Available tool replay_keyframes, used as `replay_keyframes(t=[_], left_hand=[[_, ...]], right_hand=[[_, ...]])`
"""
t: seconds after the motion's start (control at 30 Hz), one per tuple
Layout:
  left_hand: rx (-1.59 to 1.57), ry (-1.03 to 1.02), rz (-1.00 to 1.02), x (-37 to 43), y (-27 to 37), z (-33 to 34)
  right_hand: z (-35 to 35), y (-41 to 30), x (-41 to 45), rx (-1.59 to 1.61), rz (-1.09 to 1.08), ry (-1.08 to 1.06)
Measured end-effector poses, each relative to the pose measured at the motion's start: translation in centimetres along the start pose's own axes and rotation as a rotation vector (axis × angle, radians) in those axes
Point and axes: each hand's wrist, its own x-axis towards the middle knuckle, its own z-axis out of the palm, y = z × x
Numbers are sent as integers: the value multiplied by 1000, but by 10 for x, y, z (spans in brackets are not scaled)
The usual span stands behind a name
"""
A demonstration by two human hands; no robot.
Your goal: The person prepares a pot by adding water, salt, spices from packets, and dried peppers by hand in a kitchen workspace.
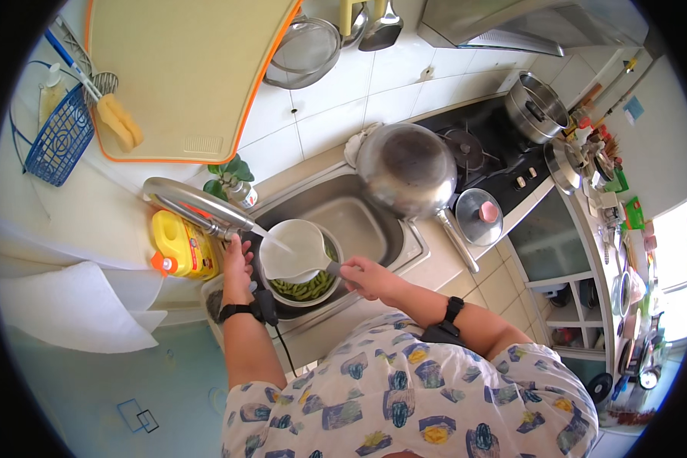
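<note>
My right hand (372, 277) grips the grey handle (335, 268) of a white pan (295, 252), which is tilted under the faucet. A stream of water runs from the metal faucet (206, 201) into this pan. Beneath it in the sink, a round metal bowl (303, 303) holds green bean pods (304, 288), partly covered by the pan. My left hand (237, 264) is raised at the faucet's base, its thumb up by the metal fitting and its fingers apart. Whether it touches the faucet is unclear.
The steel sink basin (355, 212) extends right of the bowl. An overturned wok (406, 172) lies across its far right edge, beside a glass lid (478, 217). A yellow detergent jug (186, 246) and a potted plant (229, 174) stand by the faucet. A cutting board (177, 74) hangs above.
</note>
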Motion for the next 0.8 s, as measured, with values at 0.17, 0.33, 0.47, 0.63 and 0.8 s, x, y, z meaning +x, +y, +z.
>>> replay_keyframes(t=[0.17,0.33,0.47,0.63,0.8], left_hand=[[-34,21,-10,4,-4,-2],[-45,15,26,5,-7,-1],[-52,23,27,4,-7,-1],[-37,29,48,0,-6,2],[-23,48,43,0,-7,2]], right_hand=[[-1,3,0,11,0,-21],[0,2,-3,-8,8,-1],[0,1,-5,-8,5,-6],[0,3,-5,-16,9,6],[-1,2,-7,-5,18,-10]])
